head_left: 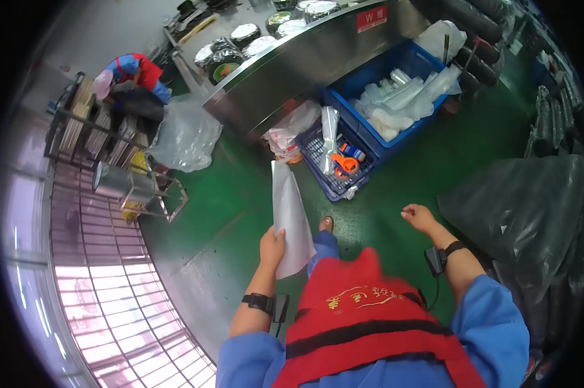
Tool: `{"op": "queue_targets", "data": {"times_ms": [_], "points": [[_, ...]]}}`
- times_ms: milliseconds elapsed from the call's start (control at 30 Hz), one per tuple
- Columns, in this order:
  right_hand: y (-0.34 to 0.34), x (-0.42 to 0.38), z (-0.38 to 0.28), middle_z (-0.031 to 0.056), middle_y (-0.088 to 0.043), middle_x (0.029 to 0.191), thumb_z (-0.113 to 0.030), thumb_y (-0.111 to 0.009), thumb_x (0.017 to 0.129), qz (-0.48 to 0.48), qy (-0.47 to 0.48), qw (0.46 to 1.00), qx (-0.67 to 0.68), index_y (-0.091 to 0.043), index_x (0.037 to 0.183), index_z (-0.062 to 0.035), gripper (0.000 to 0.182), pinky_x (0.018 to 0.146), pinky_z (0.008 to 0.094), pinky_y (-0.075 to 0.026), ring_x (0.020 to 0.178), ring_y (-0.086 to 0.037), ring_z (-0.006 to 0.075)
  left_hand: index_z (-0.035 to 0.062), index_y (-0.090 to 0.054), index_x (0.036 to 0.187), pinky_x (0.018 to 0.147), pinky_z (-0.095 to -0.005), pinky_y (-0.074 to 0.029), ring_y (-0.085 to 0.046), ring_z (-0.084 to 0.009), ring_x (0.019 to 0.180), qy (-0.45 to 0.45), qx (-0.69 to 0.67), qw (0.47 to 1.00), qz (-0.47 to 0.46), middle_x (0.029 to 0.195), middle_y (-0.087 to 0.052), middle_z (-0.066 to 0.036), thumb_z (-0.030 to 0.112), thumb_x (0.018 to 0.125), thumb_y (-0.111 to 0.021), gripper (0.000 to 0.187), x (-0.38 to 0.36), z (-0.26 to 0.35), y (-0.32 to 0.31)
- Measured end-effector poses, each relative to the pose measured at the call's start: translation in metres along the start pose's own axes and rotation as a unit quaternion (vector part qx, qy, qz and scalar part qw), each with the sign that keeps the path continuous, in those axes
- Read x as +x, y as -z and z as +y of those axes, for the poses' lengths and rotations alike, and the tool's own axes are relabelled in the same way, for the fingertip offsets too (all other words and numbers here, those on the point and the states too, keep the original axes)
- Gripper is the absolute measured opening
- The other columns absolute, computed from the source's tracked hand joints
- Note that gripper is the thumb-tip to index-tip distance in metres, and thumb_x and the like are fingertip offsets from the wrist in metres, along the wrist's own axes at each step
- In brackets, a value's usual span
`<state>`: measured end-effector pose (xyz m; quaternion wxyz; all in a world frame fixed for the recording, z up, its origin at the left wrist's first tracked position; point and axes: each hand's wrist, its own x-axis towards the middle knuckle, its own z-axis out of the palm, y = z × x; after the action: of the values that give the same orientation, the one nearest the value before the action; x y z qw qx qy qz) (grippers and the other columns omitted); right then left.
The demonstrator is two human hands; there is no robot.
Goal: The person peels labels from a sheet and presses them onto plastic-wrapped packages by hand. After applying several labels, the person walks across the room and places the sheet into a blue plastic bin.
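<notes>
My left hand (272, 248) is closed around the lower left edge of a whitish sheet or flat bag (290, 216), which stands up in front of me. My right hand (419, 218) hangs apart over the green floor, its fingers curled together; whether anything small is between them cannot be made out. Beyond the hands lies a dark blue crate (336, 194) with orange-handled scissors or a tape tool (345, 165) and a silvery plastic roll (329, 139). Behind it a larger blue bin (386, 150) holds clear plastic bags (402, 103).
A steel counter (272, 84) carries foil-covered containers (245, 33). A co-worker (137, 74) bends over a rack at the left, near a large clear bag (187, 132) and a metal-framed cylinder (120, 181). Dark plastic sheeting (518, 213) hangs at the right.
</notes>
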<state>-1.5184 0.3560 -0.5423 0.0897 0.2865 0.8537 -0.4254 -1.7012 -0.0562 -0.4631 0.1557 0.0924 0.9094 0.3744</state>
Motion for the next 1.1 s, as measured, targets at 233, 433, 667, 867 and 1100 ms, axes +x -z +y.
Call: {"op": "queue_targets", "data": {"times_ms": [233,433,667,867,1100], "points": [[-0.039,0.125,-0.042,0.0139,-0.063,0.089,-0.028,-0.065,0.075,-0.079,-0.076,0.990,-0.093,-0.060,0.100,-0.0028,0.036,0.075,0.0353,-0.048,0.084,-0.060,0.0284,0.0047,-0.056,0.108,0.072,-0.0421,-0.046,-0.058,-0.0388,0.081,0.005,0.040,0.998,-0.054,0.087,-0.061,-0.022,0.022,0.086,-0.047,0.029,0.141,-0.001,-0.012],[-0.121,0.247,-0.028,0.0184,-0.058,0.102,-0.025,-0.065,0.073,-0.058,-0.017,0.996,-0.060,-0.054,0.109,-0.0014,0.044,0.084,0.0379,-0.044,0.099,-0.055,0.0335,0.0048,-0.055,0.107,0.068,-0.0426,-0.046,-0.058,-0.0380,0.075,0.121,0.093,0.977,-0.151,0.079,-0.060,-0.022,0.026,0.088,-0.046,0.030,0.176,-0.025,-0.043],[-0.233,0.378,0.021,0.0206,-0.051,0.112,-0.016,-0.070,0.066,0.017,0.003,0.992,-0.129,-0.043,0.120,0.0011,0.063,0.088,0.0376,-0.042,0.103,-0.051,0.0347,0.0052,-0.055,0.091,0.057,-0.0464,-0.044,-0.056,-0.0414,0.068,0.126,0.111,0.971,-0.171,0.071,-0.057,-0.022,0.024,0.087,-0.047,0.021,0.176,-0.035,-0.076],[-0.258,0.441,0.028,0.0181,-0.057,0.098,-0.011,-0.066,0.067,0.028,0.002,0.993,-0.113,-0.054,0.101,-0.0003,0.037,0.084,0.0391,-0.042,0.094,-0.054,0.0341,0.0037,-0.054,0.091,0.057,-0.0459,-0.044,-0.056,-0.0416,0.068,0.197,0.116,0.953,-0.198,0.072,-0.058,-0.022,0.021,0.087,-0.047,0.020,0.208,-0.026,-0.104],[-0.256,0.433,0.054,0.0196,-0.058,0.087,-0.015,-0.063,0.070,-0.064,0.029,0.976,-0.206,-0.055,0.094,0.0014,0.030,0.077,0.0398,-0.045,0.084,-0.057,0.0329,0.0015,-0.055,0.100,0.060,-0.0440,-0.045,-0.056,-0.0420,0.074,0.164,0.125,0.951,-0.230,0.079,-0.058,-0.025,0.018,0.086,-0.046,0.024,0.263,-0.003,-0.126]]}}
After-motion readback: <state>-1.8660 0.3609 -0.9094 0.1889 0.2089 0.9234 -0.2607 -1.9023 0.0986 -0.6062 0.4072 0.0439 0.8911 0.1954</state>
